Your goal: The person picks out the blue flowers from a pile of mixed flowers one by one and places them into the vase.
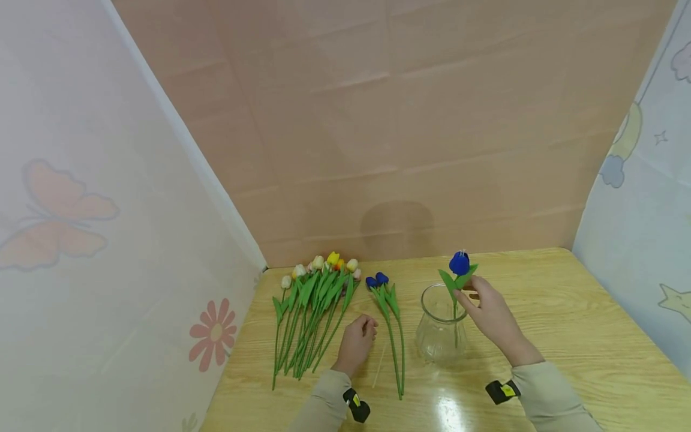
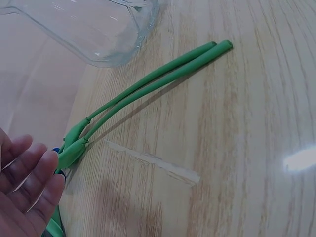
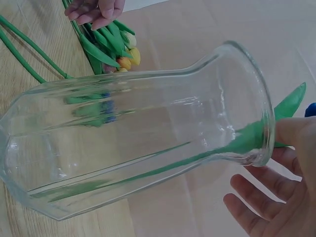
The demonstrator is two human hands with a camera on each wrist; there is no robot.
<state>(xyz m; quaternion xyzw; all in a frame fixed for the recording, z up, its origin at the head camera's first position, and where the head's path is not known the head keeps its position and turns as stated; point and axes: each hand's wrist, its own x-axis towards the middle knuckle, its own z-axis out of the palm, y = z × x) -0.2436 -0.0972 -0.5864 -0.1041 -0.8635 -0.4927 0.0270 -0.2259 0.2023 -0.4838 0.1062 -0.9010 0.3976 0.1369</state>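
Observation:
My right hand (image 1: 492, 313) pinches a blue tulip (image 1: 459, 264) just under its bloom, by the leaves. The tulip's stem hangs down inside a clear glass vase (image 1: 432, 343), and in the right wrist view the thumb is at the vase's rim (image 3: 268, 133). My left hand (image 1: 358, 343) is over the table, fingers loosely bent and holding nothing. Two more blue tulips (image 1: 396, 342) lie between the left hand and the vase; their green stems (image 2: 163, 76) show in the left wrist view.
Several white, yellow, orange and pink tulips (image 1: 313, 300) lie in a bunch left of the left hand. A thin pale strip (image 2: 153, 160) lies on the wooden table (image 1: 567, 336). A tan backdrop (image 1: 432, 120) and patterned side walls enclose it.

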